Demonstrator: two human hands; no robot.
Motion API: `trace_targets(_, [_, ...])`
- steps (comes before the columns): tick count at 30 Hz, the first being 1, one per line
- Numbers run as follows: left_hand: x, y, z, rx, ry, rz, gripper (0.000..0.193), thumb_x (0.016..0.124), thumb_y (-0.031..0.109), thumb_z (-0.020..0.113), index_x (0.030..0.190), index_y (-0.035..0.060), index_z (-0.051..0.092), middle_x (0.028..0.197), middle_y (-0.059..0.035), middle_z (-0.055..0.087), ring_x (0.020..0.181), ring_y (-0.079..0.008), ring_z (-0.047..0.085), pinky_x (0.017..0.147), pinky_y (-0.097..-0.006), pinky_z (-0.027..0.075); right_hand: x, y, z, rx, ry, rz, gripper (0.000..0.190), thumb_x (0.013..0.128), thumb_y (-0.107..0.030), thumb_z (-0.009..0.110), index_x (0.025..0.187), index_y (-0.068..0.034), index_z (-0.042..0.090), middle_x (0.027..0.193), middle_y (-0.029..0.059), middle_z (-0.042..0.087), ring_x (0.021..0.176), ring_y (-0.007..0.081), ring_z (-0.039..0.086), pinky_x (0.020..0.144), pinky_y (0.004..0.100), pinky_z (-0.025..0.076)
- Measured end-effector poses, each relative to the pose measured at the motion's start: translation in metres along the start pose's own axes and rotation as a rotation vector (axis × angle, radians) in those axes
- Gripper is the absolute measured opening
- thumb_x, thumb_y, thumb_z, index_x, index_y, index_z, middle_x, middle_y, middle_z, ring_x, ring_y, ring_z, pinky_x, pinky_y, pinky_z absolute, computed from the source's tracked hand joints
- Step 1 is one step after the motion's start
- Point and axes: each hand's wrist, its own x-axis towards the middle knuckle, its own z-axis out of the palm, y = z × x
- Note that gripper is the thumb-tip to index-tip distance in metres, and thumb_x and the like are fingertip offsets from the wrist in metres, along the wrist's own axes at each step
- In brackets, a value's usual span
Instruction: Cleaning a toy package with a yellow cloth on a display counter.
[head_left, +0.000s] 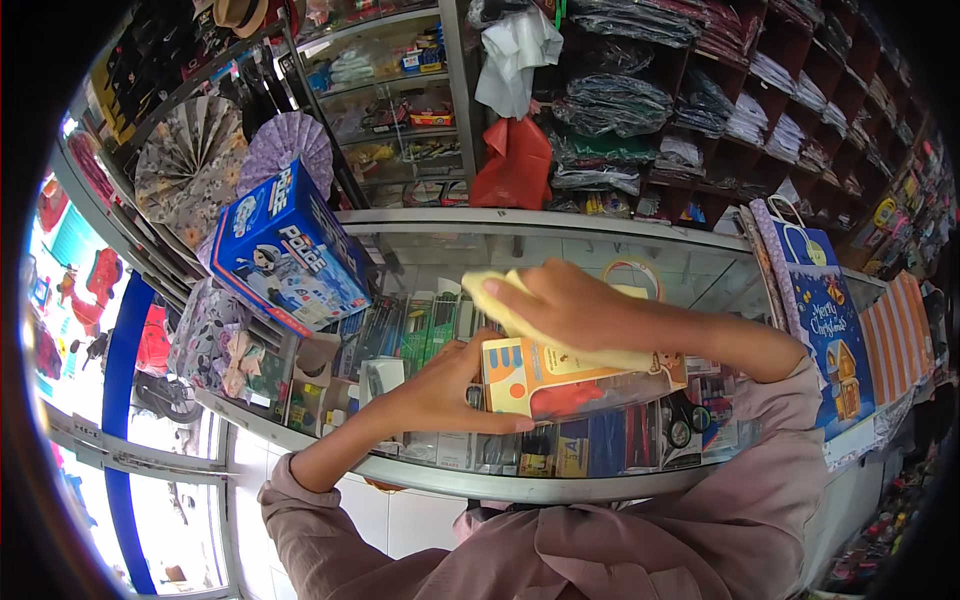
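Over the glass counter (480, 244), my left hand (450, 390) grips the left end of a yellow and orange cardboard box (517, 379) with a clear window, its thumb along the lower edge. Something red shows through the window. My right hand (555, 304) holds a folded pale yellow cloth (491, 296) above the box's upper side; the hand is slightly blurred, and its forearm hides part of the box. Behind the right forearm, a roll of tape (634, 270) is partly in view.
A blue toy box (289, 255) stands at the counter's left beside folding fans (191, 157). A blue gift bag (829, 322) stands at the right. Pens and scissors (686, 424) show under the glass. A red plastic bag (514, 165) hangs behind the counter.
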Motion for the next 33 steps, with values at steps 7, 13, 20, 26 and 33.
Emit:
trace_targets(7, [-0.003, 0.006, -0.002, -0.197, -0.046, -0.007, 0.079, 0.072, 0.041, 0.083, 0.132, 0.0032, 0.049, 0.124, -0.0155, 0.056, 0.116, -0.0278, 0.055, 0.098, -0.0394, 0.044, -0.027, -0.037, -0.016, -0.339, 0.166, -0.279, 0.051, 0.096, -0.049, 0.049, 0.122, -0.007, 0.061, 0.107, 0.0216, 0.063, 0.084, 0.0305, 0.064, 0.07, 0.0431, 0.049])
trace_targets(13, [0.003, -0.004, -0.008, -0.14, -0.084, 0.138, 0.063, 0.072, 0.038, 0.082, 0.121, 0.0057, 0.059, 0.117, -0.0139, 0.061, 0.105, -0.0304, 0.061, 0.093, -0.04, 0.047, -0.039, -0.012, 0.018, -0.397, 0.147, -0.427, 0.054, 0.092, -0.051, 0.055, 0.136, -0.019, 0.054, 0.129, 0.0196, 0.055, 0.088, 0.03, 0.062, 0.077, 0.0411, 0.051])
trace_targets(20, [0.001, -0.006, -0.008, 0.07, -0.079, 0.052, 0.086, 0.068, 0.054, 0.08, 0.129, 0.002, 0.048, 0.116, -0.0156, 0.062, 0.108, -0.0336, 0.058, 0.094, -0.0424, 0.043, -0.044, -0.012, 0.011, -0.538, 0.068, -0.422, 0.052, 0.089, -0.039, 0.061, 0.138, -0.027, 0.051, 0.124, 0.0138, 0.058, 0.084, 0.0238, 0.061, 0.072, 0.0366, 0.051])
trace_targets(26, [-0.011, 0.009, -0.011, 0.104, -0.033, -0.076, 0.097, 0.062, 0.058, 0.082, 0.126, -0.0023, 0.041, 0.107, -0.0201, 0.062, 0.096, -0.0366, 0.054, 0.09, -0.0412, 0.042, -0.058, -0.016, -0.001, -0.566, -0.038, -0.337, 0.055, 0.085, -0.038, 0.064, 0.136, -0.021, 0.051, 0.114, 0.0108, 0.061, 0.089, 0.0257, 0.064, 0.075, 0.0355, 0.052])
trace_targets(33, [-0.01, 0.01, -0.017, 0.07, -0.085, -0.093, 0.09, 0.06, 0.057, 0.084, 0.117, -0.001, 0.043, 0.094, -0.018, 0.06, 0.092, -0.0327, 0.052, 0.086, -0.0405, 0.042, -0.071, -0.007, -0.026, -0.573, -0.153, -0.198, 0.05, 0.089, -0.04, 0.06, 0.137, -0.026, 0.053, 0.108, 0.0082, 0.063, 0.083, 0.025, 0.064, 0.07, 0.0366, 0.052])
